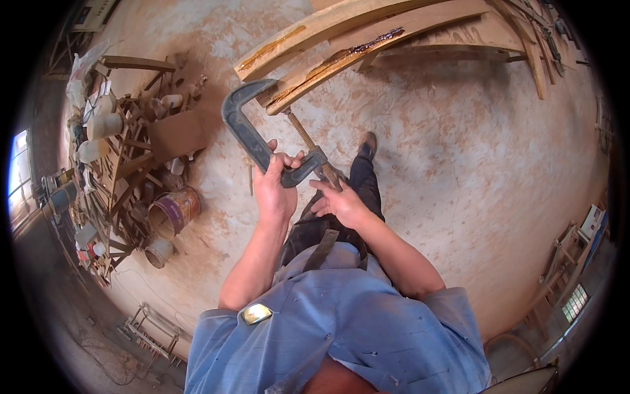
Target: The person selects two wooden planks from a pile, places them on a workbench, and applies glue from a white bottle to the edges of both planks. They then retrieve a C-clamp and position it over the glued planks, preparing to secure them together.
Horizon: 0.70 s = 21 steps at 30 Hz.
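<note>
A large grey metal C-clamp (241, 125) grips the near end of several curved wooden boards (341, 46) stacked together, with dark glue lines along their edges. My left hand (274, 186) is wrapped around the clamp's frame near its lower jaw. My right hand (340, 200) holds the handle end of the clamp's rusty threaded screw (303, 132), which reaches up to the boards. Below the hands are my dark trousers and one shoe (369, 146) on the floor.
The dusty concrete floor (459, 171) spreads to the right. At left lies a heap of wood scraps (125, 164) with white jugs, a tipped paint can (172, 211) and a small white bucket (159, 252). More timber pieces (525, 46) lie at the top right. A metal rack (154, 331) stands at lower left.
</note>
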Each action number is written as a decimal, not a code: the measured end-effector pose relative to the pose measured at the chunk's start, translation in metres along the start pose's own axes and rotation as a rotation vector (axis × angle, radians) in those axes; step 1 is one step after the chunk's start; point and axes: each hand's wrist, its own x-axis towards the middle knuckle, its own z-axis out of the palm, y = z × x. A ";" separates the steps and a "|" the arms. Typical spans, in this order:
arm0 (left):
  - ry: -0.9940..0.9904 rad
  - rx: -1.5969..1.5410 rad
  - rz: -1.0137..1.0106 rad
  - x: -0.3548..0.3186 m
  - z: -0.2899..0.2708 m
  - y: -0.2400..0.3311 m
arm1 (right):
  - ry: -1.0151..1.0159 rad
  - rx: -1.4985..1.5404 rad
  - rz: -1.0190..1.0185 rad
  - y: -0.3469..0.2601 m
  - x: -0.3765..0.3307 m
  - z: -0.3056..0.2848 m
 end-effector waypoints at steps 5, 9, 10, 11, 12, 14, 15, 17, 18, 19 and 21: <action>-0.014 -0.008 -0.011 0.000 -0.001 0.003 | -0.180 0.668 -0.183 -0.004 -0.022 -0.049; -0.015 -0.042 -0.015 0.001 -0.002 0.002 | -0.212 0.251 -0.429 -0.029 -0.060 -0.034; -0.017 -0.037 -0.011 0.001 0.000 0.004 | -0.185 0.072 -0.477 -0.033 -0.069 -0.028; -0.018 -0.032 -0.008 0.001 0.001 0.005 | -0.115 -0.245 -0.539 -0.038 -0.075 -0.019; -0.012 -0.038 -0.017 0.003 0.002 0.006 | -0.168 -0.558 -0.719 -0.043 -0.077 -0.009; -0.005 -0.049 -0.043 0.008 0.003 0.008 | -0.175 -0.953 -0.901 -0.048 -0.077 0.015; -0.012 -0.045 -0.046 0.008 0.002 0.009 | -0.186 -1.041 -0.880 -0.048 -0.079 0.026; -0.029 -0.040 -0.057 0.009 0.000 0.009 | -0.178 -1.168 -0.833 -0.044 -0.077 0.040; -0.026 -0.052 -0.061 0.009 -0.001 0.009 | -0.143 -1.179 -0.859 -0.042 -0.074 0.042; -0.023 -0.063 -0.065 0.010 -0.002 0.008 | -0.107 -1.190 -0.886 -0.039 -0.069 0.042; -0.021 -0.075 -0.077 0.011 0.000 0.007 | -0.003 -1.192 -0.948 -0.037 -0.068 0.039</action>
